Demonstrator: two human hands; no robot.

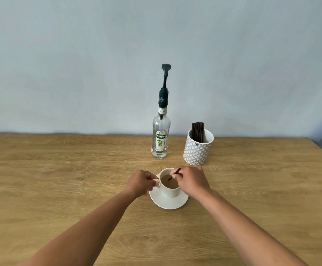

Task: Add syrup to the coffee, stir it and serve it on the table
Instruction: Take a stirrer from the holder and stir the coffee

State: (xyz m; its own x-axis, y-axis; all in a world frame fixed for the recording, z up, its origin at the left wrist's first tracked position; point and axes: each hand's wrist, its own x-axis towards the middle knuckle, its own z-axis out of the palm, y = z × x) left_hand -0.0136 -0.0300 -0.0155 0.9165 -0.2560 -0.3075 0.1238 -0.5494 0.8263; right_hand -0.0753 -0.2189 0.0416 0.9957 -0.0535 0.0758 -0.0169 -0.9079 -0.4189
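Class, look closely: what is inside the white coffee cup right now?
The white cup holds light-brown coffee and the lower end of a dark stirrer, pinched by the right hand. The stirrer's submerged tip and the cup's bottom are hidden.

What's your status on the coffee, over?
Left hand on cup handle. Right hand pinching stirrer, tip in coffee. Cup on saucer. Nothing in the way; bottle stands behind.

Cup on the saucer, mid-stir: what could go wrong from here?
1. The cup looks well filled with coffee; brisk stirring with the stick in the right hand could slop it onto the saucer.
2. The left hand only pinches the handle, so the cup may slide.
3. The bottle stands close behind and could be knocked.
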